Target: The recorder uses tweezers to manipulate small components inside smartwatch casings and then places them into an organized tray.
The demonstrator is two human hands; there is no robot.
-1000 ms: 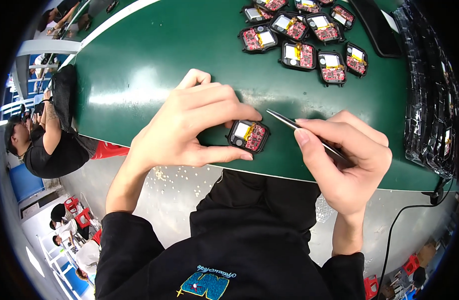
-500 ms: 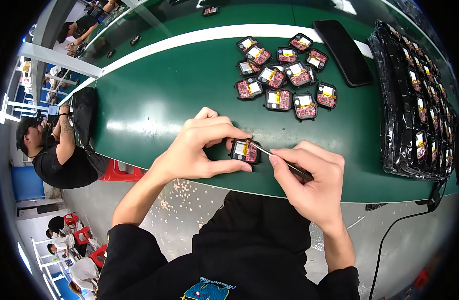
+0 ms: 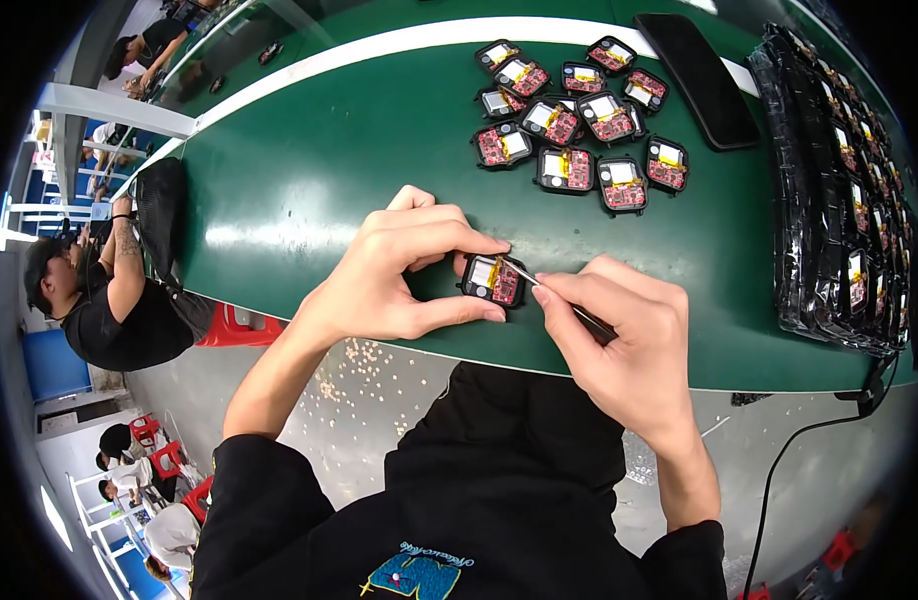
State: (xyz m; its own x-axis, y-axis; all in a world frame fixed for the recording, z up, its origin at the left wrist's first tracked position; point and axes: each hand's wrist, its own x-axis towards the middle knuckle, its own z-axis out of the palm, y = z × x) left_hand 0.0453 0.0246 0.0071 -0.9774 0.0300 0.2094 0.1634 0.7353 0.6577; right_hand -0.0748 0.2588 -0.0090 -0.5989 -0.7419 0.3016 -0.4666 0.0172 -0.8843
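Note:
My left hand (image 3: 404, 270) pinches a small black smartwatch case (image 3: 506, 296) by its edges, between thumb and fingers, near the front edge of the table. In the open case are a red circuit board, a silvery-white battery and a strip of yellow tape. My right hand (image 3: 624, 345) is closed on slim dark tweezers (image 3: 591, 325). Their metal tip touches or hovers just over the upper part of the case, by the yellow tape; I cannot tell which. Beyond my hands lies a loose cluster of similar open watch cases (image 3: 566, 170), some overlapping.
The green table (image 3: 309, 170) has a white strip along its back. A long black tray-like object (image 3: 697, 80) lies at the back right. At far right stands a black plastic-wrapped stack (image 3: 794, 190) holding many cases. A cable (image 3: 769, 500) hangs there. A person (image 3: 129, 300) sits at left.
The whole view has shifted slightly, so table items sit higher. The tweezers' tip has moved a little toward the upper edge of the case. Both grips are unchanged.

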